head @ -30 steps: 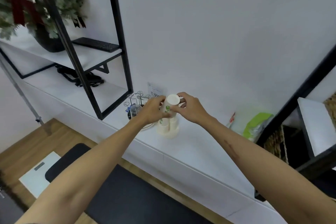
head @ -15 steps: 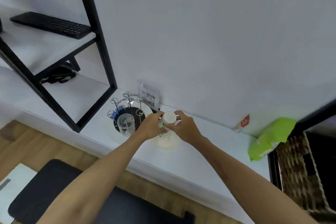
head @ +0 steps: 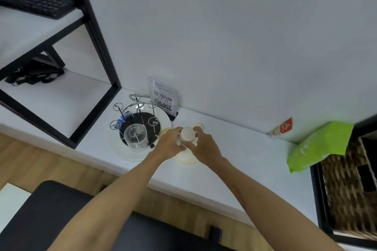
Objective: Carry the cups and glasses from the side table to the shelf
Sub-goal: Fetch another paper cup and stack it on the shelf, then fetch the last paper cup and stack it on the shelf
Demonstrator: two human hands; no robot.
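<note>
A white paper cup (head: 187, 134) with a green print, bottom up, sits between both hands above the white ledge (head: 240, 161). My left hand (head: 170, 144) grips its left side and my right hand (head: 204, 145) grips its right side. Under the hands a cream-white stack of cups (head: 186, 159) stands on the ledge, mostly hidden. To the left, a clear glass (head: 136, 137) hangs upside down on a wire cup rack (head: 140, 112) that stands on a round white tray (head: 130, 155).
A QR-code sign (head: 163, 97) leans on the wall behind the rack. A black-framed shelf (head: 95, 32) with a keyboard (head: 34, 2) rises at left. A green packet (head: 320, 144) and a wicker basket (head: 346, 185) lie at right. A small sachet (head: 282, 127) leans against the wall.
The view has tilted down and moved closer to the ledge. Both hands with the paper cup have lowered onto the stack of cups.
</note>
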